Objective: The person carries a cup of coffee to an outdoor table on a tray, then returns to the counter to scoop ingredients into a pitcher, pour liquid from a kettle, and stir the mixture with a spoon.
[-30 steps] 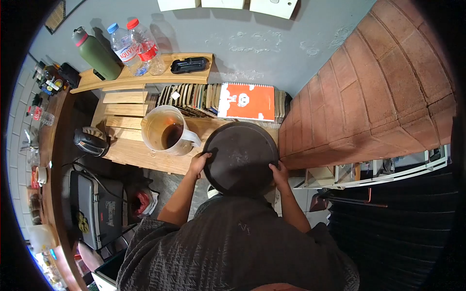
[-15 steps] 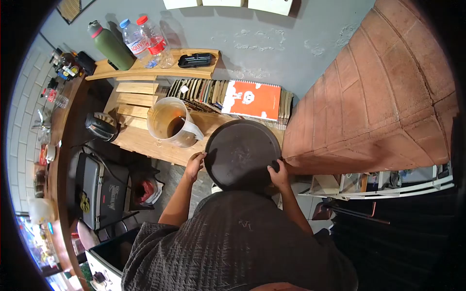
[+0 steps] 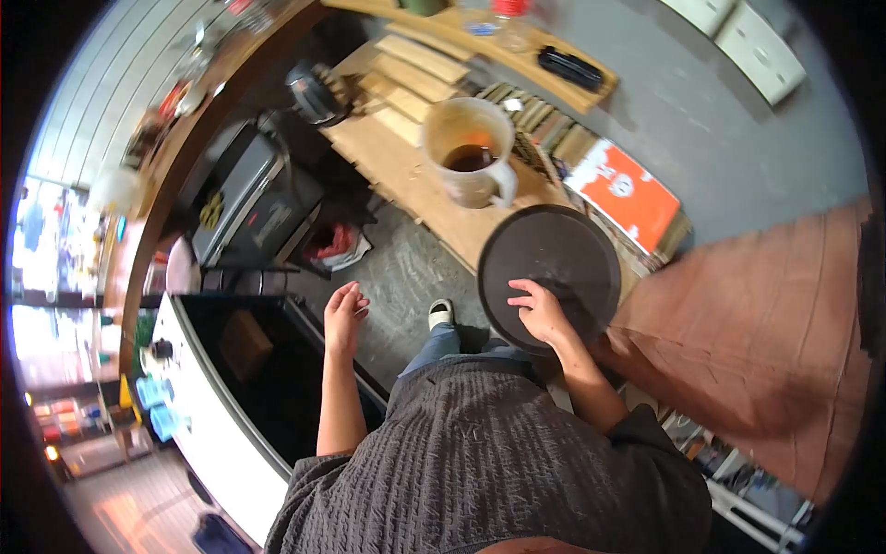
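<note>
A round dark brown tray rests at the front edge of the wooden bench, near the brick pillar. My right hand hovers over its near part with fingers spread; nothing is in it. To the left, my left hand is raised above the floor, its fingers loosely bent and holding nothing. A large translucent measuring jug with dark liquid in the bottom stands on the bench beyond the tray, its handle toward the tray.
Behind the jug are a row of books and an orange-and-white notebook. An electric kettle sits left on the bench. A brick pillar closes off the right. At left are a dark cooler box and a white counter.
Both hands have let go of the tray, which now sits on the bench. My left hand has moved away from it. The view has swung left, showing more of the white counter.
</note>
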`<state>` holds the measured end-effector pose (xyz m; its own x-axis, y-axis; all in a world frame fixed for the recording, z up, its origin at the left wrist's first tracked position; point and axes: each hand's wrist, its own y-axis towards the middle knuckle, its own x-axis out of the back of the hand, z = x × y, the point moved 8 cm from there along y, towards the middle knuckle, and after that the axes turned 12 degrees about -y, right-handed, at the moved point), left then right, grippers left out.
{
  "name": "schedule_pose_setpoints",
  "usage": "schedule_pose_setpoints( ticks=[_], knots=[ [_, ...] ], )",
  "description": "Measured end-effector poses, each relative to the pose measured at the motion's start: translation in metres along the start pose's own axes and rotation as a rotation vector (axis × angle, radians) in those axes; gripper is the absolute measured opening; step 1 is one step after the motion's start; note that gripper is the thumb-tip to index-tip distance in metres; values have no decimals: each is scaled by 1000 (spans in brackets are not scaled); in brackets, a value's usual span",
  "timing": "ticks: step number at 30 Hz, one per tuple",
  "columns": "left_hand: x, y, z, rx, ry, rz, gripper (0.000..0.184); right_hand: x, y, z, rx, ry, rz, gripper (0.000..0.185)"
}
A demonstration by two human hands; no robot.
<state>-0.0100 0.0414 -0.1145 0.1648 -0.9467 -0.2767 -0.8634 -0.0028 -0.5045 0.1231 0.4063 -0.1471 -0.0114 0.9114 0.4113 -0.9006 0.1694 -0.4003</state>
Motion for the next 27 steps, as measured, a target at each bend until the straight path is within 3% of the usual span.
schedule_pose_setpoints(
  ticks=[6,7,8,12,15,17,20,24,27],
  knots=[
    [148,-49,-30,-148,-299,-247,29,-79,48,79,186,238,155,49],
    [168,-59,-37,-180,-346,-293,29,-87,41,111,96,209,184,39],
    [182,-67,-46,-191,-375,-318,28,-106,49,120,142,235,169,27],
    [259,-95,-81,-289,-402,-417,26,-187,72,167,201,244,163,20],
    [334,-117,-103,-366,-430,-524,26,-269,80,213,201,265,227,19],
    [381,-132,-115,-433,-440,-578,25,-322,86,243,351,380,243,17],
    [434,-162,-133,-494,-507,-688,25,-401,71,304,323,297,482,19],
    [479,-189,-144,-548,-568,-761,26,-480,58,360,507,121,533,25],
    [510,-195,-139,-571,-606,-834,27,-523,54,386,496,69,642,26]
  ],
)
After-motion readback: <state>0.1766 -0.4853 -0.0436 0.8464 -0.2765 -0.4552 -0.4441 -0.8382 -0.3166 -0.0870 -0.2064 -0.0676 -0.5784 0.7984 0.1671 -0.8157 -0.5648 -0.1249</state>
